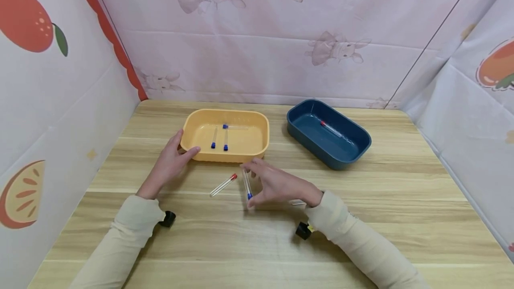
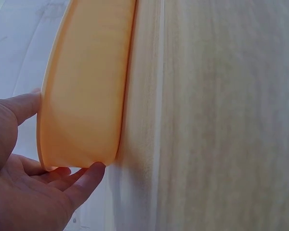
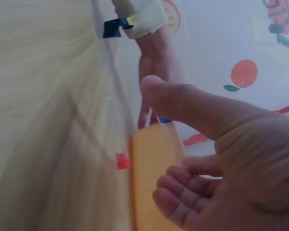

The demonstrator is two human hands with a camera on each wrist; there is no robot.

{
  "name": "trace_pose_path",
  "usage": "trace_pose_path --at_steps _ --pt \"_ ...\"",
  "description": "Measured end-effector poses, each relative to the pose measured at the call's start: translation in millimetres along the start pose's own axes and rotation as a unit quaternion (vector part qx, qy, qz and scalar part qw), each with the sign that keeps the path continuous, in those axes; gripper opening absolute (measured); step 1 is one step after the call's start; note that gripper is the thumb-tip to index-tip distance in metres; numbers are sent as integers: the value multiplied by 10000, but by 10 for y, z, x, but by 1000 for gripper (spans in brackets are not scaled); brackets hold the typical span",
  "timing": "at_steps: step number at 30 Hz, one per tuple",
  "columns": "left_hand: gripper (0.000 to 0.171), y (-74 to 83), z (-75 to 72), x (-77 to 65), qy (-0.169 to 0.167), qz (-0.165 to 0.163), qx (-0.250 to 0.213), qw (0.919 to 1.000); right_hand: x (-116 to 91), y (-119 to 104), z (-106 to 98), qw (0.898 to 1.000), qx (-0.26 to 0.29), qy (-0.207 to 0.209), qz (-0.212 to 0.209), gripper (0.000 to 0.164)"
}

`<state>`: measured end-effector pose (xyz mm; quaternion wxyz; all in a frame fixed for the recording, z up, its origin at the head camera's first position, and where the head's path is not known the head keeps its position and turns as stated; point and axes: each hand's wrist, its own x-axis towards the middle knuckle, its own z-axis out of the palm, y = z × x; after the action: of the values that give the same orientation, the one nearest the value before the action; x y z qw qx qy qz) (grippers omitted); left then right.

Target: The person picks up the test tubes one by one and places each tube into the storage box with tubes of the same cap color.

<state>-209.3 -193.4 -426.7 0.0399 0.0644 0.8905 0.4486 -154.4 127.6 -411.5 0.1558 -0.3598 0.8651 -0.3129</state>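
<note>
My left hand [image 1: 170,159] holds the left front corner of a yellow bin [image 1: 225,157], thumb over its rim; in the left wrist view its fingers [image 2: 89,183] press the bin's outer wall. Inside the bin lie three clear tubes with blue caps. In front of it, my right hand [image 1: 277,182] pinches a blue-capped clear tube [image 1: 246,182] between thumb and fingertips, cap end at the thumb. On the table just left of it lies a red-capped tube [image 1: 223,185]. Part of another clear tube [image 1: 297,202] shows beside the right wrist; its cap is hidden.
A dark blue bin [image 1: 339,162] stands at an angle at the back right, with a red-capped tube [image 1: 331,129] inside. The wooden table [image 1: 401,208] ends at printed cloth walls [image 1: 273,66] behind and on both sides.
</note>
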Motion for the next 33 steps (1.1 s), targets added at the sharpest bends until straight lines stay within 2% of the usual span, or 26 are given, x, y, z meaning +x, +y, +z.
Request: trace_pose_path --at_steps 6,18,27,33 --pt "95 6 -4 -3 -4 -18 35 10000 31 -38 -138 9988 156 291 -366 90" --pt "93 8 -3 -11 -16 23 -3 10000 106 -52 -423 9935 -117 810 -790 89" --pt "93 1 -3 -10 -27 12 -20 10000 250 -60 -615 9922 -118 876 -878 85" --pt "92 -9 10 3 -3 -16 -40 10000 358 -39 -709 9948 -127 779 -638 87"
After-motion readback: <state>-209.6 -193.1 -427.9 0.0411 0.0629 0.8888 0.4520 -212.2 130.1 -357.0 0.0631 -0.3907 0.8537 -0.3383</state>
